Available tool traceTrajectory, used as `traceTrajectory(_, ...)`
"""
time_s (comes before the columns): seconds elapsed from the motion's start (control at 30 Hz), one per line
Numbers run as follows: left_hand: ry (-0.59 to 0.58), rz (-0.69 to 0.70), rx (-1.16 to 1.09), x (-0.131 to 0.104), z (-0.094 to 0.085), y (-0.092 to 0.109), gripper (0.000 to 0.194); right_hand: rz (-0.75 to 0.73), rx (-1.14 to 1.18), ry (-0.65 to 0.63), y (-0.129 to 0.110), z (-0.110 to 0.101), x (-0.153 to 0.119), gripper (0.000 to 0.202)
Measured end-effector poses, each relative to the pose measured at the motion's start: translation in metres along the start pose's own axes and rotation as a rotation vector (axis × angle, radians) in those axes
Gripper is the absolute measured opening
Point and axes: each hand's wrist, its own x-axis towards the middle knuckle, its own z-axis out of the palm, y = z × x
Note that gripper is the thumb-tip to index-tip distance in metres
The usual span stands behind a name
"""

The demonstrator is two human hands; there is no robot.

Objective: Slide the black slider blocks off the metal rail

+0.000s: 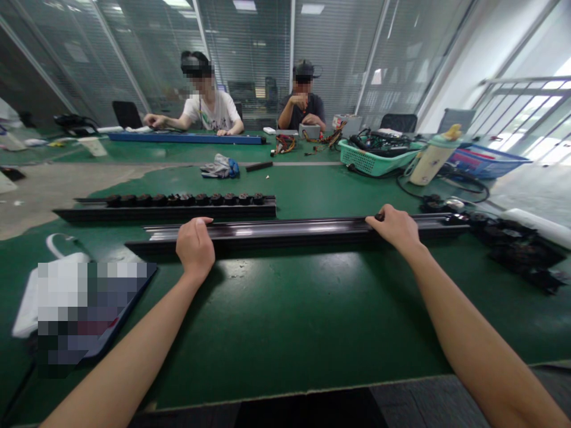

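Observation:
A long black metal channel lies across the green table in front of me, its shiny trough facing up. Toward its left end, my left hand is closed over the channel, fingers curled round its far side. Farther right, my right hand grips the same channel with thumb and bent fingers; a small dark bit shows by the thumb tip, too little to name. Behind it on the left rests a second black channel, with several round black socket-like modules in a row along it.
Black parts are heaped at the right. Beyond stand a green basket, a cream tumbler and a blue basket. Gloves lie mid-table. A dark blue tray-like item is at left. Two people sit opposite, near a blue bar.

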Motion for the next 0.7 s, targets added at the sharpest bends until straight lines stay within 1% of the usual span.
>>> traceTrajectory(0.5, -0.004, -0.012, 0.002, -0.0008, -0.0008, 0.0006, 0.053, 0.014, -0.045, 0.022, 0.0056, 0.0021, 0.003, 0.048)
traceTrajectory(0.7, -0.017, -0.017, 0.001, -0.0004, -0.0013, 0.0018, 0.054, 0.059, -0.036, 0.039, 0.0067, 0.0013, 0.0022, 0.048)
